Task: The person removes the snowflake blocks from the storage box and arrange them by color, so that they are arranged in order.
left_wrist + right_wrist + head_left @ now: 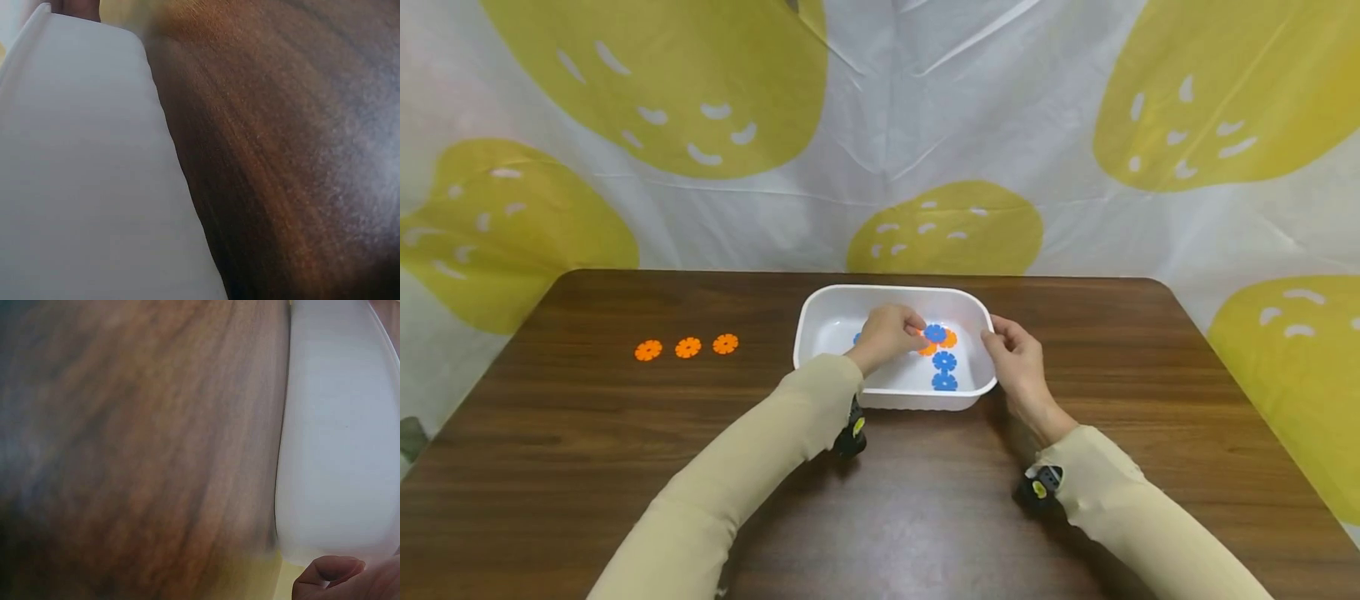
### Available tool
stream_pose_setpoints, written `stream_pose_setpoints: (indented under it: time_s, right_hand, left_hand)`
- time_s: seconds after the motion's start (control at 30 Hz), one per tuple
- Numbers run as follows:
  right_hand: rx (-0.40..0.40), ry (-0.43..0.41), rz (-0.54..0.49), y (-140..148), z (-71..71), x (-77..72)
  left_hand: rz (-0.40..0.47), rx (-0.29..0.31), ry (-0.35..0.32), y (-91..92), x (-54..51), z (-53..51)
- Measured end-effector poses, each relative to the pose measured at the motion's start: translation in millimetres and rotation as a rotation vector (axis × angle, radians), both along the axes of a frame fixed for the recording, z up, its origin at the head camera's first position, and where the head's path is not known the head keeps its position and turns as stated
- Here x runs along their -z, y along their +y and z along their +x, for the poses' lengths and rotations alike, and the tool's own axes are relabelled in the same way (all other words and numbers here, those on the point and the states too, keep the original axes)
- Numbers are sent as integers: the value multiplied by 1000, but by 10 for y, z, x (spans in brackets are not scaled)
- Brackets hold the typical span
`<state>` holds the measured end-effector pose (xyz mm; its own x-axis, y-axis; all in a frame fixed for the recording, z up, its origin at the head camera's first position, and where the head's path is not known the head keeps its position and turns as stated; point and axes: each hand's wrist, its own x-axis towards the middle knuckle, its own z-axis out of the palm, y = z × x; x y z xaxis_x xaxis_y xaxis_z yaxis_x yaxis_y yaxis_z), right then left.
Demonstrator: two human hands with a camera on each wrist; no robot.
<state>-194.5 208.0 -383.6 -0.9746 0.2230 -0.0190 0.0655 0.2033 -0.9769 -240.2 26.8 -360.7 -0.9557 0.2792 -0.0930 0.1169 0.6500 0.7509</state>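
Observation:
A white plastic tub [928,401] stands on the table with blue and orange notched plastic discs inside. My left hand [886,337] reaches over its near side, finger and thumb bent close to the discs. Orange shows between these fingertips, but whether they pinch a disc is unclear. Just right of them a blue disc [935,333] overlaps an orange disc [950,339]. Two more blue discs, one a blue disc [944,361], lie nearer the front wall. My right hand [1021,367] holds the tub's right end, thumb at the rim. In the right wrist view, fingers [334,575] touch the tub wall.
On the left of the brown wooden table [925,517], three orange discs lie spaced in a row, the middle orange disc [688,347] among them. A white curtain [880,108] with yellow shapes hangs behind the table's far edge.

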Motion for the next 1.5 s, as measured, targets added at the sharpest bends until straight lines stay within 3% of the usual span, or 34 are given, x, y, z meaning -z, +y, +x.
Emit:
stream_pose_setpoints:
  time_s: [0.23,0.97,1.5]
  right_hand:
    - [-4,-20,5,9,-1,0]
    - [8,-8,-1,4,3,-10]
    - [16,-16,5,-5,4,-7]
  left_hand:
    - [-25,-2,4,32,39,3]
    - [-180,21,124,91,163,-16]
    - [-207,52,57,71,112,27]
